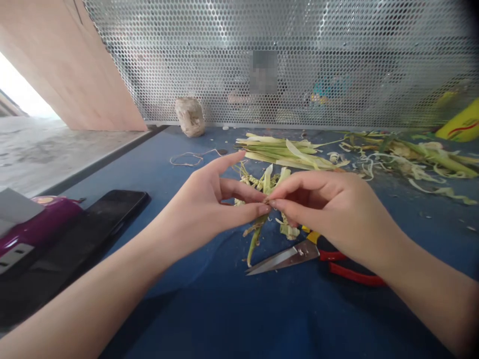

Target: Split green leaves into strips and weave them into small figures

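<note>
My left hand (204,199) comes in from the left, thumb and a finger pinched together, the forefinger stretched out above. My right hand (329,207) pinches at the same spot, its fingertips meeting those of the left. Between them is a small brownish plant strip (266,201), mostly hidden by the fingers. Under and behind the hands lie pale green braided or folded leaf strips (268,178) and a green stalk piece (253,244). Scissors (288,257) with red and black handles rest below, partly covered by my right hand and wrist.
The blue tabletop (209,309) holds a bundle of flat green strips (277,149), peeled scraps (422,159), a thread loop (187,158) and a whitish roll (190,117). A phone (121,212) and purple power strip (48,219) lie left. Perforated metal (209,60) stands behind.
</note>
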`<state>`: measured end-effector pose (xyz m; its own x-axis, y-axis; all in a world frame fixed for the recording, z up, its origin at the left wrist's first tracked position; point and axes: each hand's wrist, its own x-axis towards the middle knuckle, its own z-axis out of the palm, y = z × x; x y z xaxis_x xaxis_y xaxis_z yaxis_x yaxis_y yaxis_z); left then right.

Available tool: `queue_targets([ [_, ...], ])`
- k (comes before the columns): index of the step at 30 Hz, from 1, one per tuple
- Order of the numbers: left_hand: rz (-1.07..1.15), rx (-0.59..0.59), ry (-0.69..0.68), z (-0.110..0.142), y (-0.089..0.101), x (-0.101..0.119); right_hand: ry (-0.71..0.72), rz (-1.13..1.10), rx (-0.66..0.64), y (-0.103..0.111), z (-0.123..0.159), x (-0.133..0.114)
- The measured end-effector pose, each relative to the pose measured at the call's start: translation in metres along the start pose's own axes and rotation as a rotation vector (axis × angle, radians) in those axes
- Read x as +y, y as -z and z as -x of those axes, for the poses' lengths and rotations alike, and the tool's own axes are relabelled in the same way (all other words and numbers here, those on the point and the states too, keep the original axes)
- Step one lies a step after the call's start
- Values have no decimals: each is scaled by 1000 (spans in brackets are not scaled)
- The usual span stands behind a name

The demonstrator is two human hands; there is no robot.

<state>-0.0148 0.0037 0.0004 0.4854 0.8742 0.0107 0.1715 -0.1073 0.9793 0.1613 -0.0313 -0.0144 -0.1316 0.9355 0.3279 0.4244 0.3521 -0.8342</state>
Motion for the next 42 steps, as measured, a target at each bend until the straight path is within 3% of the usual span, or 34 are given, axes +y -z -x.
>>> queue_targets([
  [10,-72,122,-3,2,-2,2,230,311,202,-6,4,-1],
  [14,-37,157,-12,3,-4,5,250,327,218,-8,3,0],
  [19,26,112,62,2,-3,6,270,320,225,-8,3,0],
  [24,112,125,66,1,-1,3,406,438,247,-5,5,-3],
  [29,181,117,200,0,-1,5,655,648,166,3,8,1],
  [31,179,122,259,0,0,5,694,665,101,7,8,5],
  [33,180,101,292,-1,1,5,681,645,50,9,7,10],
  [39,257,-110,276,-1,5,3,585,583,-24,10,5,12],
  [42,276,-122,280,-1,6,3,551,589,-32,10,8,5],
])
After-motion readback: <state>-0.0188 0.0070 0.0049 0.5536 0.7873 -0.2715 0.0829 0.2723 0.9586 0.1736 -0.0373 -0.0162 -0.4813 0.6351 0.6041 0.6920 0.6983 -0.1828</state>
